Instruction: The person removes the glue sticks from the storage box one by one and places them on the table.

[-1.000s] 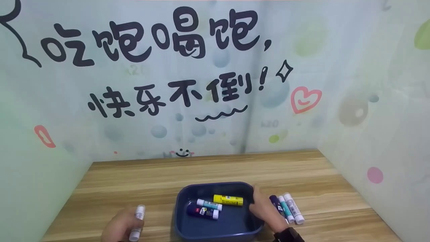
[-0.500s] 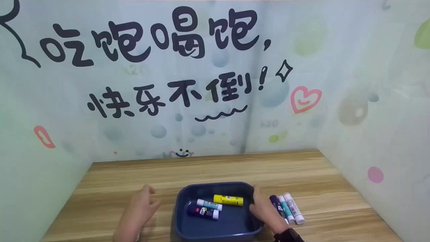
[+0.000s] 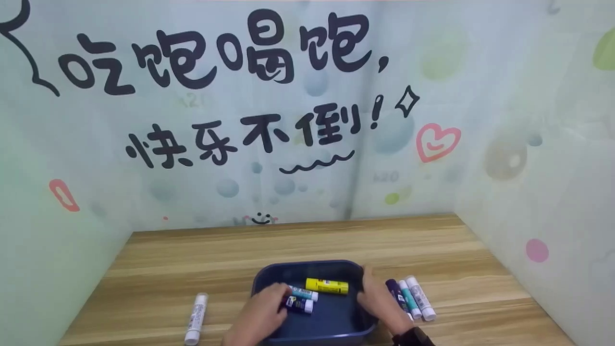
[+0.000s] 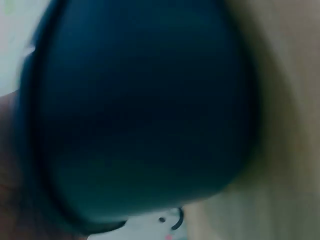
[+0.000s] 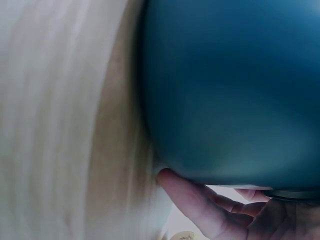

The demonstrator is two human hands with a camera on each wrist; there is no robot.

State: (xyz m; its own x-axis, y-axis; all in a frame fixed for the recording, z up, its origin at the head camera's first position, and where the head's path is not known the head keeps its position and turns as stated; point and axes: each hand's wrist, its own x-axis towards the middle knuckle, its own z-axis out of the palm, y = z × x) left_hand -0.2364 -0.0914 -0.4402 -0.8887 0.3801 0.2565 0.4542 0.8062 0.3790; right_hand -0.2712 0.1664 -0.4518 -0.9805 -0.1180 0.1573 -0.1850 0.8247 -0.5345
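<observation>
Now the left hand [image 3: 262,315] reaches inside the dark blue tray [image 3: 331,324], its fingers on the dark purple glue stick [image 3: 299,304]; I cannot tell if they close around it. The right hand [image 3: 379,300] holds the tray's right rim. Just beyond the left fingertips lie a teal stick [image 3: 303,292] and a yellow stick [image 3: 327,286].

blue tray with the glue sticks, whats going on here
A person is working at a dark blue tray on a wooden table. The left hand reaches into the tray at the dark purple glue stick, beside a teal one and a yellow one. The right hand holds the tray's right rim. Three more sticks lie to the right of the tray, and a white stick lies to its left.
</observation>
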